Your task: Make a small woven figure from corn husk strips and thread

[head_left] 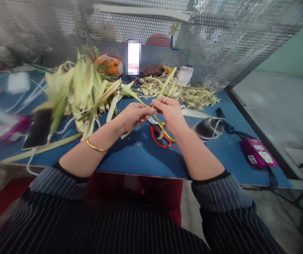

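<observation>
My left hand (137, 116) and my right hand (168, 109) meet above the blue table (130, 155), fingers pinched on pale green leaf strips (164, 88). One strip end sticks up past my right hand, another slants up to the left, and a curled end hangs below. Scissors (162, 141) with red and yellow handles lie under my hands, their blades partly covered. Left of my left hand is a big bunch of pale green husks (79, 88). Beyond my right hand spreads a heap of short leaf scraps (188, 95).
A black phone (38, 128) with a white cable lies at the left. A bright upright screen (133, 58) and an orange packet (110, 65) stand at the back by a perforated metal panel (151, 24). At the right are a cord-wrapped dark object (208, 128) and a purple power strip (258, 153).
</observation>
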Demonstrator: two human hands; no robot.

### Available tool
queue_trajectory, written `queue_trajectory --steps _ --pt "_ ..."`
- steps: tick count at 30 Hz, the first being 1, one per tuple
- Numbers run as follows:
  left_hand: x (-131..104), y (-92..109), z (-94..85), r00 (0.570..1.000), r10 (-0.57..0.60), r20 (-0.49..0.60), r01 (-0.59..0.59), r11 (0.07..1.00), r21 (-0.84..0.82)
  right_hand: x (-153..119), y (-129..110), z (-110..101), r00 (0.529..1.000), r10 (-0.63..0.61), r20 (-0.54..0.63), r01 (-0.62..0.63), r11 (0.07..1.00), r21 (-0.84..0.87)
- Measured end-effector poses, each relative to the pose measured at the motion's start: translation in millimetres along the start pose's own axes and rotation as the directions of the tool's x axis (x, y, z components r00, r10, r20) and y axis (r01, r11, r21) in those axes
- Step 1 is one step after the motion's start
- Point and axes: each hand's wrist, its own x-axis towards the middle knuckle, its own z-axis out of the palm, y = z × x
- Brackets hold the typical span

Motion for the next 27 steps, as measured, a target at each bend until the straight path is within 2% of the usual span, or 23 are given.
queue_trajectory --steps 4,7,12,15,19,22,25,27 --pt "-0.8 -0.9 -1.7 0.999 0.0 0.041 -0.003 0.997 0.072 -1.8 2.8 3.7 0.999 0.033 -0.017 -0.033 0.999 0.013" --pt "-1.0 0.6 -3.2 0.999 -0.032 0.031 0.031 0.998 0.05 0.6 4.6 1.5 0.999 0.053 0.014 -0.052 0.998 -0.027" --pt "5.7 2.8 -9.2 0.994 0.022 -0.104 -0.035 0.991 -0.131 4.6 1.9 -4.8 0.997 0.054 0.057 -0.045 0.988 -0.146" --pt "12.1 0.6 -11.9 0.98 0.05 -0.195 -0.081 0.985 -0.15 1.3 0.5 -3.0 0.986 0.068 0.149 -0.023 0.958 -0.286" --pt "18.3 -4.9 -11.3 0.966 0.067 -0.25 -0.104 0.985 -0.137 -3.7 1.1 1.5 0.983 -0.006 0.182 0.091 0.883 -0.461" --pt "20.4 -6.8 -13.1 0.969 0.033 -0.243 -0.071 0.986 -0.148 -3.3 1.3 0.9 0.982 0.056 0.181 0.038 0.878 -0.477" --pt "20.5 -6.0 -16.7 0.982 -0.001 -0.189 -0.034 0.983 -0.183 -1.5 0.5 -3.1 0.977 0.096 0.191 0.008 0.877 -0.48" --pt "20.1 -5.0 -17.8 0.984 -0.008 -0.179 -0.029 0.979 -0.201 -1.3 -1.0 -5.0 0.982 0.056 0.179 0.048 0.846 -0.531"
